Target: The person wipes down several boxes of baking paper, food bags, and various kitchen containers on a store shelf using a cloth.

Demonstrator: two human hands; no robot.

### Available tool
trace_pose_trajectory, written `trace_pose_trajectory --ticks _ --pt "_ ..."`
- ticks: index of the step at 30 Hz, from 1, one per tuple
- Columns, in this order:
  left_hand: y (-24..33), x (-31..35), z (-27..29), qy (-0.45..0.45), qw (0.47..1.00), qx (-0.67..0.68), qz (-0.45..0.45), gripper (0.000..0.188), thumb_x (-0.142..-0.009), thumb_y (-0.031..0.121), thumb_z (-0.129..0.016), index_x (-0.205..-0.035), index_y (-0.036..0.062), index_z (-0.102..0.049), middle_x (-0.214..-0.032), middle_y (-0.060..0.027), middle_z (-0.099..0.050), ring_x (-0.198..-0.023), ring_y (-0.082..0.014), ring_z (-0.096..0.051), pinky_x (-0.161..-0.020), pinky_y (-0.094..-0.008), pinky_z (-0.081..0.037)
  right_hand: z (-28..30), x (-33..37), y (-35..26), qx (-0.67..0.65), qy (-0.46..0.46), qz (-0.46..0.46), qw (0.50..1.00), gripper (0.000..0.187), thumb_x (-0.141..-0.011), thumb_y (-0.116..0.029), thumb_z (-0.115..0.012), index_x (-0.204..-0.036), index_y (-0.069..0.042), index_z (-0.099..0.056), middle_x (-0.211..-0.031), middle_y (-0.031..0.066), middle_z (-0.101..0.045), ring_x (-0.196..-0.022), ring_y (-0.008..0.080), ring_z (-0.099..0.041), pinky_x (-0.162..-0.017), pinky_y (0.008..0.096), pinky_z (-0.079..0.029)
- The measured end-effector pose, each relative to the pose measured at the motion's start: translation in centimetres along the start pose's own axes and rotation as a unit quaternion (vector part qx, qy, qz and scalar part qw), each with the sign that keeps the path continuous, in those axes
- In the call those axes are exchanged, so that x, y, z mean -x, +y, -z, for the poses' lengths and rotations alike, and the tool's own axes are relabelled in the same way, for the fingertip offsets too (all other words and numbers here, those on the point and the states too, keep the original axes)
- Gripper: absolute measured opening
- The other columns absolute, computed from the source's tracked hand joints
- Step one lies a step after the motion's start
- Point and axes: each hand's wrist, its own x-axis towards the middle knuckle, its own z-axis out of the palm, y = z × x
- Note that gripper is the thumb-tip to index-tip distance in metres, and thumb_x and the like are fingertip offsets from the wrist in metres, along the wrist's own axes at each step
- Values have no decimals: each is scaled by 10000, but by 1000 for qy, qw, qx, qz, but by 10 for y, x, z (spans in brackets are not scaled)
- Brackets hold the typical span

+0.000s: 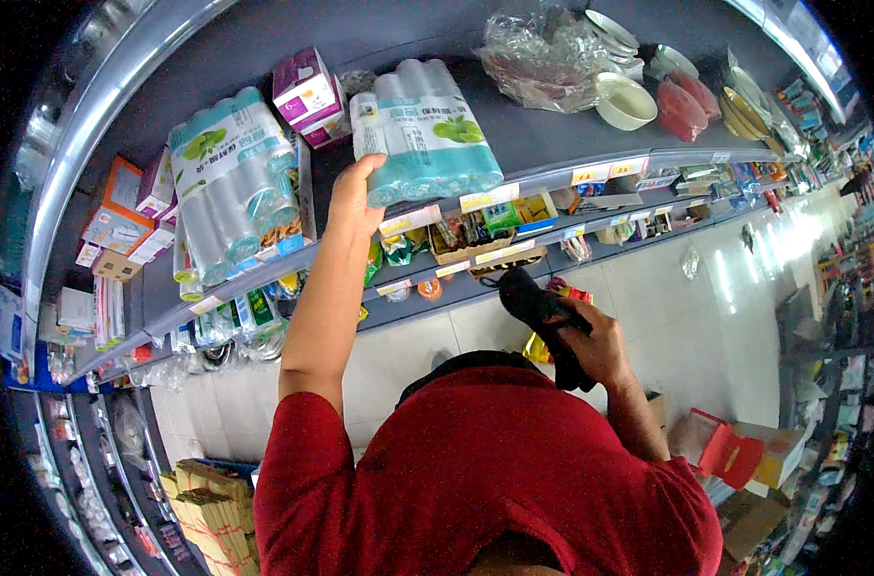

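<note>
My left hand [358, 192] reaches up to the top shelf and grips the near left corner of a pack of clear plastic bag rolls [420, 144] with a teal and white label. The pack lies at the shelf's front edge; whether it is lifted I cannot tell. To its left rests a similar pack of rolls [228, 168]. Lower down, in front of my body, my right hand [595, 344] is closed around a bunched black cloth [533, 305], apart from the shelves.
Purple boxes [307, 91] stand between the packs. Bowls [625, 101] and plastic-wrapped dishes [543, 62] sit to the right. Small goods fill the lower shelf [485, 230]. Cardboard boxes [759, 451] stand on the floor at right; bundled tan packets [206, 514] are at lower left.
</note>
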Motion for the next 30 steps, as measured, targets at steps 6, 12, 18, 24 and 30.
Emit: trace_pose_trajectory --ticks 6,12,18,24,30 --pt "-22 -10 -4 141 953 -174 -204 429 -772 84 -626 -1156 -45 -487 -1128 -161 -522 -1011 -278 -530 -881 -395 -423 4 2 2 15 17 -15 1000 400 -732 -45 -609 -1131 -30 -574 -957 160 -657 -879 236 -650 -781 327 -497" --pt "-23 -12 16 149 639 -602 -454 423 -739 102 -628 -1130 -15 -516 -1225 -239 -453 -1159 -379 -426 -952 -427 -383 -5 -3 18 41 3 -62 997 404 -728 -59 -629 -1129 -51 -577 -951 168 -657 -897 262 -653 -779 338 -498" --pt "-4 30 0 121 612 -616 -481 377 -746 112 -663 -1095 20 -556 -1228 -204 -476 -1138 -359 -471 -937 -411 -407 -19 -13 14 45 -24 1 999 411 -728 -64 -635 -1134 -37 -570 -976 174 -651 -908 263 -650 -784 337 -496" --pt "80 114 13 193 390 -634 -639 331 -761 130 -658 -1068 27 -584 -1237 -166 -510 -1161 -337 -460 -963 -443 -370 -22 -20 29 51 -2 30 998 403 -736 -56 -610 -1136 -22 -573 -976 176 -654 -886 231 -648 -773 327 -496" --pt "136 146 57 289 476 -617 -556 336 -774 157 -661 -1079 36 -586 -1242 -165 -505 -1141 -334 -474 -939 -432 -390 -23 -25 29 34 -17 -36 999 416 -759 -112 -637 -1163 -49 -564 -1084 175 -620 -999 323 -606 -859 368 -470"
